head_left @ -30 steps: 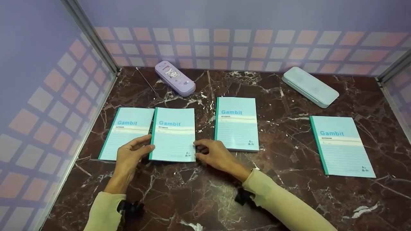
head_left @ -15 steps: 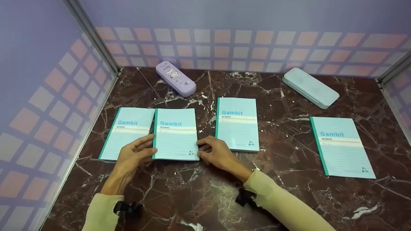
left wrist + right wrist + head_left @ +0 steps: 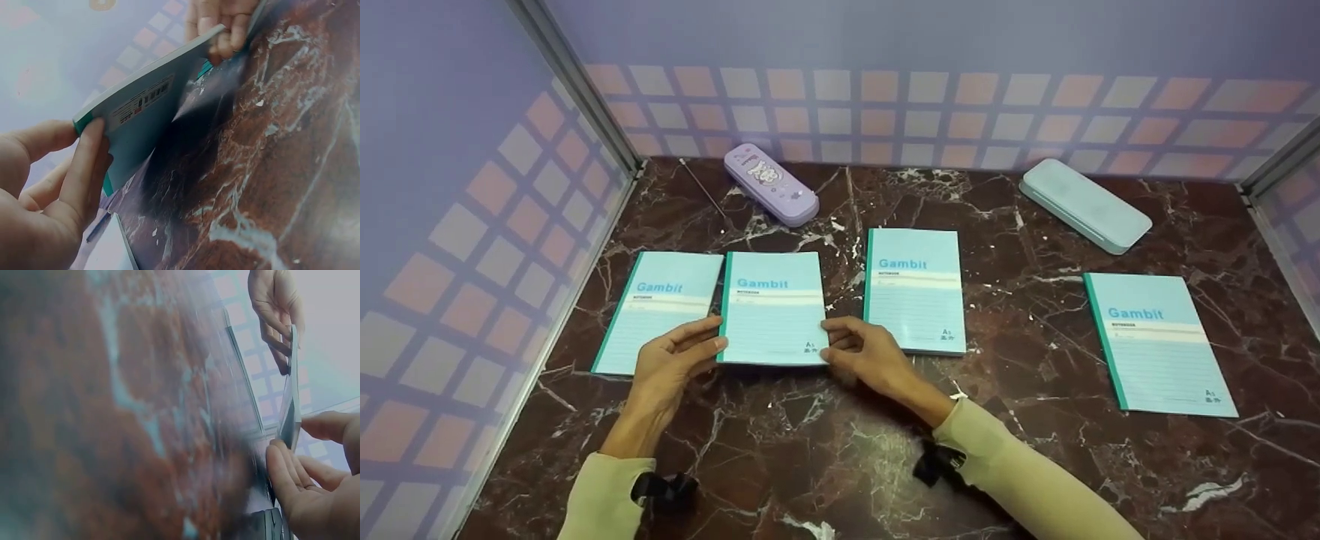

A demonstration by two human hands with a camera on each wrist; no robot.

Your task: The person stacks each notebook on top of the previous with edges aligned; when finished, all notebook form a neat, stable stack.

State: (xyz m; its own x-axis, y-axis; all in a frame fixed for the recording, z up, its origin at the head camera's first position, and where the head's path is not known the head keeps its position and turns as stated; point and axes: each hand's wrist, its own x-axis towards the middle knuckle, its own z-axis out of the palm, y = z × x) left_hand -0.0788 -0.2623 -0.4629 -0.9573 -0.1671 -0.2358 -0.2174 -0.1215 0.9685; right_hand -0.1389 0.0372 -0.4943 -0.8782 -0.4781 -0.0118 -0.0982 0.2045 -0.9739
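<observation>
Looking down, head view: left hand (image 3: 671,358) and right hand (image 3: 864,351) each pinch a near corner of the second notebook (image 3: 773,306), its near edge raised off the marble bench (image 3: 840,442). Three more notebooks lie flat: leftmost notebook (image 3: 660,307) just beside, middle notebook (image 3: 913,289), far-right notebook (image 3: 1156,341) well apart. Purple pencil case (image 3: 770,184) and pale green pencil case (image 3: 1084,203) sit by the back wall.
Left wrist view: thumb above, fingers (image 3: 84,169) below the cover; barcode side showing.
Right wrist view: blurred; notebook edge-on, clamped between thumb and fingers (image 3: 289,481).
</observation>
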